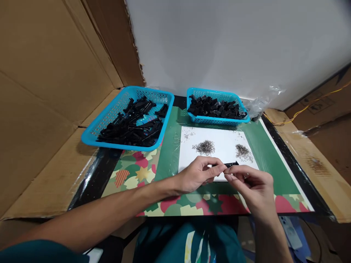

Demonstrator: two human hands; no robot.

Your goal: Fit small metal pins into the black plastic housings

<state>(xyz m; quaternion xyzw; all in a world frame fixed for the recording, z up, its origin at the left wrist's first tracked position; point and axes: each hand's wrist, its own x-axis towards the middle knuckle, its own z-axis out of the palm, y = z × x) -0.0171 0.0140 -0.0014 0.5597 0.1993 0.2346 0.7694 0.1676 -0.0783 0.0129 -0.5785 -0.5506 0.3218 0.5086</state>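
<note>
My left hand [201, 171] is closed on a slim black plastic part [231, 165], which sticks out to the right behind the fingertips. Close beside it, my right hand [252, 180] pinches thumb and forefinger together at the left fingertips; whatever is between them is too small to make out. Both hands are over the front edge of a white sheet [222, 137]. On that sheet lie a larger pile of small thin metal pieces [205, 147] and a smaller metal pile [242, 151] to its right.
A large blue basket [89, 136] of long black parts stands at the left. A smaller blue basket [216, 119] of short black pieces is at the back. Cardboard walls [55, 65] flank the table, with clear plastic wrap [263, 104] and a yellow cord [298, 113] at right.
</note>
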